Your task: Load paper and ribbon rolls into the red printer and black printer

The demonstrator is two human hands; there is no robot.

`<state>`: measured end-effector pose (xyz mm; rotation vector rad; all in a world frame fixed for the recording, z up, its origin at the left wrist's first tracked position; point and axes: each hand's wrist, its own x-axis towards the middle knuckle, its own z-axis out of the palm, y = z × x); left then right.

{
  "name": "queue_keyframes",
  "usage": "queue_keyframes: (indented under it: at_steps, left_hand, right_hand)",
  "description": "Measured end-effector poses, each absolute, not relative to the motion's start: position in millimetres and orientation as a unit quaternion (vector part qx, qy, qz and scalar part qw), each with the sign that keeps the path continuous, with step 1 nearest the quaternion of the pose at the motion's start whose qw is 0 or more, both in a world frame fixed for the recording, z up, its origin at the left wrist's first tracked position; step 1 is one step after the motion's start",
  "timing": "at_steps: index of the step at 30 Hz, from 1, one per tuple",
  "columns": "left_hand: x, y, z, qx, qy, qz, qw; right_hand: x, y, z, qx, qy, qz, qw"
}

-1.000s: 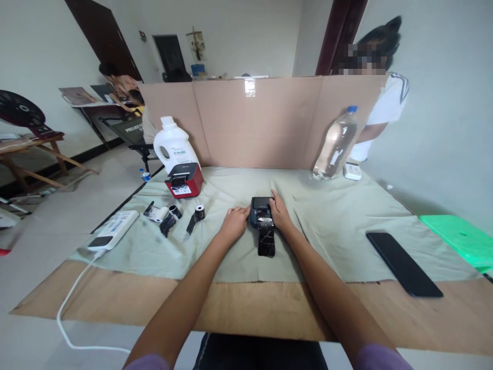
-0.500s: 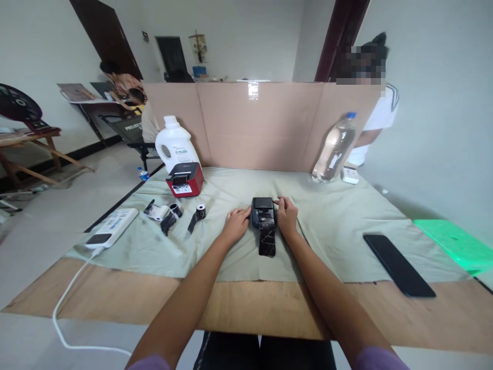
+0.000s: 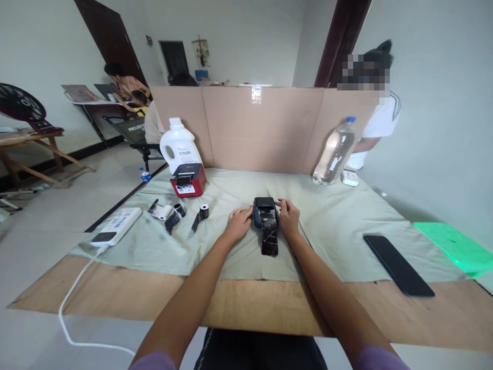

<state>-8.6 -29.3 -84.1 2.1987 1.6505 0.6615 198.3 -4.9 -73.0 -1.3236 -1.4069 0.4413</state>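
A small dark portable printer [image 3: 264, 205] stands on the cloth in front of me, with a black marble-patterned paper strip [image 3: 269, 239] running out towards me. My left hand [image 3: 239, 224] rests against its left side, fingers bent and pressed to the casing. On the opposite side, my right hand [image 3: 289, 217] is curled, one finger reaching to the upper right edge of the casing. Between them the two hands steady the printer. What the right fingertips press is too small to make out.
Left lie paper rolls [image 3: 204, 210], a red-and-black printer [image 3: 188, 181], a white jug [image 3: 181, 146] and a white power strip [image 3: 116, 226] with a cable. Right are a water bottle [image 3: 335, 151] and a black phone [image 3: 398, 264]. A cardboard screen [image 3: 262, 128] stands behind; people are beyond.
The view has shifted slightly, so everything sits a little lower and further right at the back. Both hands keep their places on the printer.
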Motion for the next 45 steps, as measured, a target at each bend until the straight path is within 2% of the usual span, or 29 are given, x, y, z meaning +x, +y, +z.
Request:
queue_keyframes:
  at_steps: [6,14,18,20,23,25,32,39,45]
  left_hand:
    - [-9.1,-28.1,-85.0,0.768,0.573,0.235,0.166]
    - [-9.4,-29.3,-83.3,0.772,0.573,0.22,0.165]
    - [-9.7,-27.8,-85.3,0.772,0.573,0.224,0.158]
    - [-9.8,-26.9,-86.4,0.771,0.574,0.225,0.156]
    - [-9.7,-26.3,-86.3,0.772,0.573,0.226,0.158]
    - [-9.6,-26.5,-85.5,0.771,0.573,0.226,0.16]
    - [-9.5,-27.3,-84.0,0.773,0.569,0.23,0.159]
    - [-9.3,-27.7,-84.9,0.77,0.57,0.237,0.163]
    - [-9.2,-27.5,-85.1,0.769,0.567,0.243,0.166]
  right_hand:
    - [198.0,5.4,-77.9,-0.489,-0.63,0.201,0.569]
    - [201.7,27.9,-95.0,-0.509,-0.674,0.239,0.479]
    - [203.3,23.7,-84.8,-0.532,-0.692,0.206,0.442]
    - [203.4,24.4,-70.2,-0.561,-0.722,0.156,0.372]
    - [201.3,36.0,-40.4,-0.594,-0.778,0.084,0.187]
    - [197.5,49.0,-20.2,-0.591,-0.798,0.079,0.087]
    - [174.8,75.9,15.5,-0.573,-0.811,0.094,-0.078]
    - [169.8,62.9,9.4,-0.591,-0.799,0.053,-0.1]
    - [173.3,43.3,14.6,-0.603,-0.797,0.019,-0.037]
